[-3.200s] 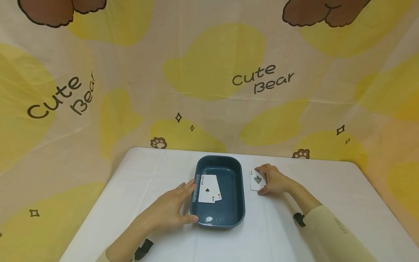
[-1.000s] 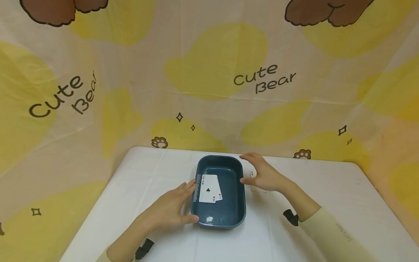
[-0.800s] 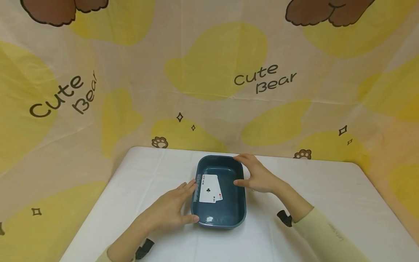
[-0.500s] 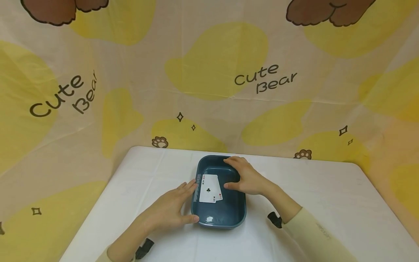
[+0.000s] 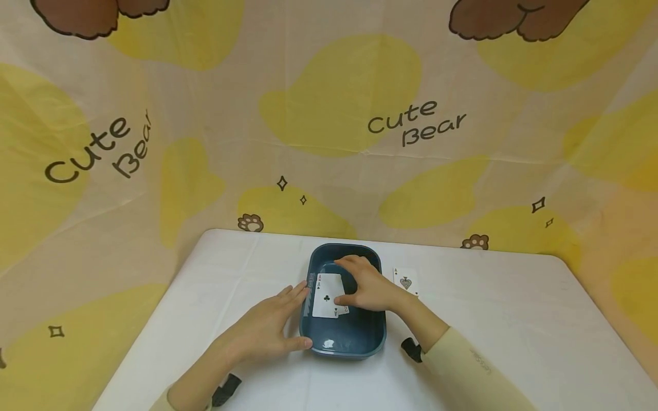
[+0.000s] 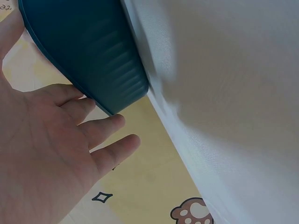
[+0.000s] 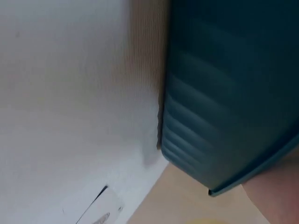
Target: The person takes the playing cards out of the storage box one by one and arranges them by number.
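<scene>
- The left hand (image 5: 268, 326), left of center in the lower half of the head view, rests against the left side of a blue dish (image 5: 360, 337); its fingers are spread and almost straight, with the thumb at the dish's lower left corner.
- The left wrist view has that palm at the left and the dish's outer wall at the top, the fingers lying along its rim without curling round it.
- The right hand (image 5: 371, 289) reaches over the dish's right rim into it; its fingers and thumb are parted, gripping nothing.
- The right thumb lies over the right edge of an ace of clubs (image 5: 324, 302); whether it touches the card cannot be told.
- The ace of clubs lies face up in the left half of the dish, overlapping another card (image 5: 346, 310), whose lower right corner peeks out with a red mark.
- An ace of spades (image 5: 405, 282) lies face up on the white tabletop (image 5: 534, 325), just right of the dish, its lower part hidden by the right arm.
- A pale sleeve (image 5: 473, 371) covers the right forearm at the lower right.
- A yellow and beige cloth (image 5: 329, 103) printed "Cute Bear" fills the upper half of the head view.
</scene>
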Motion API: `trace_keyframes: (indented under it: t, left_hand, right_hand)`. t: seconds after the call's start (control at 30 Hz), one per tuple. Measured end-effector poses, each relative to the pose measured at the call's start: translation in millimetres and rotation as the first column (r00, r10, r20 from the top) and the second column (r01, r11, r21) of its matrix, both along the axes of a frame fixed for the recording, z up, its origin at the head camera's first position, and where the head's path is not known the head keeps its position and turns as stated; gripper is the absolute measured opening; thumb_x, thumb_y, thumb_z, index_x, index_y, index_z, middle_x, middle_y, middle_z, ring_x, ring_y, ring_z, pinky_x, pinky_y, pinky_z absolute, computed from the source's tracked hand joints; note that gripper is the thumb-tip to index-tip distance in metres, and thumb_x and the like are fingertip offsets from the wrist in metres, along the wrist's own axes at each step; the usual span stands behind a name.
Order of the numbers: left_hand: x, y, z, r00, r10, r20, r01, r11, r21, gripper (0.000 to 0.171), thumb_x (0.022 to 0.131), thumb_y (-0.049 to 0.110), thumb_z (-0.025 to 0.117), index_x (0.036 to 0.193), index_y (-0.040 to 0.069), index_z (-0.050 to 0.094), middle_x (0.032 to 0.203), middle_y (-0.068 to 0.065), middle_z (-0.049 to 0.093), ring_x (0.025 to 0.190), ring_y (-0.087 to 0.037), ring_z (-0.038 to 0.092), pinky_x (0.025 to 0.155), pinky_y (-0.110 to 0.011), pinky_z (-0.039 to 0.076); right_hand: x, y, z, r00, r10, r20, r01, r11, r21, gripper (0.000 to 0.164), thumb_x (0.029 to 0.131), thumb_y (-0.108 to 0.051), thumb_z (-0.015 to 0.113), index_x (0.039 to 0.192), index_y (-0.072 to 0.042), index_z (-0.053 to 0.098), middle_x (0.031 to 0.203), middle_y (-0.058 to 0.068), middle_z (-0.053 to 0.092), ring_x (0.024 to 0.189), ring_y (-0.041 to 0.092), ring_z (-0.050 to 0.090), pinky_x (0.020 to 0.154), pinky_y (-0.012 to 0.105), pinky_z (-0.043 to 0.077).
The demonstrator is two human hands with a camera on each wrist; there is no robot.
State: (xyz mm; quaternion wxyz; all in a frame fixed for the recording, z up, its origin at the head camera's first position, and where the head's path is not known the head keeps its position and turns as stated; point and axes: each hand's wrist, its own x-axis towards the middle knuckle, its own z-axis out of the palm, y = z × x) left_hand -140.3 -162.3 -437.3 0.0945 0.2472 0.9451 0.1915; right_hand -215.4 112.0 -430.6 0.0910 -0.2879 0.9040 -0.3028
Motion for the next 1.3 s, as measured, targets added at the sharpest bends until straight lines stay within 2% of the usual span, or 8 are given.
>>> trace_keyframes:
  t: [0.23, 0.5, 0.8, 1.0, 1.3]
  left_hand:
    - [0.6, -1.5, 1.4, 1.0, -0.001, -0.004, 0.001, 1.0, -0.003, 0.1, 0.087, 0.064, 0.075, 0.164, 0.013, 0.037, 0.171, 0.002, 0.029, 0.154, -0.036, 0.034, 0.117, -0.06, 0.038]
    - [0.9, -1.6, 1.3, 1.0, -0.004, -0.007, 0.004, 1.0, -0.004, 0.1, 0.087, 0.064, 0.075, 0.164, 0.013, 0.036, 0.172, 0.002, 0.028, 0.154, -0.036, 0.033, 0.117, -0.061, 0.037]
    - [0.9, -2.6, 0.6, 1.0, -0.002, 0.003, 0.002, 1.0, 0.007, 0.1, 0.087, 0.065, 0.074, 0.164, 0.014, 0.036, 0.172, 0.003, 0.028, 0.154, -0.037, 0.033, 0.116, -0.062, 0.037]
    - [0.2, -3.2, -0.6, 1.0, -0.018, 0.0, 0.018, 1.0, 0.018, 0.1, 0.088, 0.065, 0.073, 0.164, 0.013, 0.036, 0.172, 0.002, 0.027, 0.154, -0.038, 0.032, 0.116, -0.062, 0.037]
    - [-1.0, -2.4, -1.6, 1.0, -0.019, -0.002, 0.019, 1.0, 0.018, 0.099, 0.088, 0.065, 0.073, 0.164, 0.013, 0.037, 0.172, 0.002, 0.028, 0.153, -0.038, 0.034, 0.116, -0.061, 0.038]
  right_hand:
    - [-2.2, -13.6, -4.2, 1.0, 0.021, 0.006, -0.021, 1.0, 0.003, 0.085, 0.085, -0.037, 0.084, 0.154, -0.003, 0.049, 0.158, 0.018, 0.044, 0.147, 0.039, 0.038, 0.116, 0.066, 0.035]
    - [-5.4, -23.8, -11.1, 0.998, 0.052, 0.029, -0.053, 0.997, 0.053, 0.089, 0.082, -0.038, 0.086, 0.154, -0.001, 0.049, 0.157, 0.019, 0.046, 0.144, 0.04, 0.042, 0.118, 0.063, 0.034]
    - [-9.1, -28.8, -17.6, 0.998, 0.06, 0.018, -0.062, 0.994, 0.089, 0.09, 0.075, -0.035, 0.092, 0.149, -0.001, 0.055, 0.148, 0.019, 0.054, 0.135, 0.038, 0.048, 0.113, 0.062, 0.04]
    - [-10.1, -31.4, -23.4, 0.997, 0.063, 0.039, -0.067, 0.991, 0.115, 0.092, 0.072, -0.037, 0.095, 0.148, -0.003, 0.057, 0.144, 0.017, 0.056, 0.13, 0.034, 0.049, 0.111, 0.059, 0.042]
    - [-11.6, -33.9, -30.1, 0.998, 0.054, 0.018, -0.056, 0.982, 0.178, 0.092, 0.068, -0.037, 0.099, 0.144, -0.003, 0.06, 0.141, 0.015, 0.057, 0.125, 0.031, 0.05, 0.107, 0.054, 0.044]
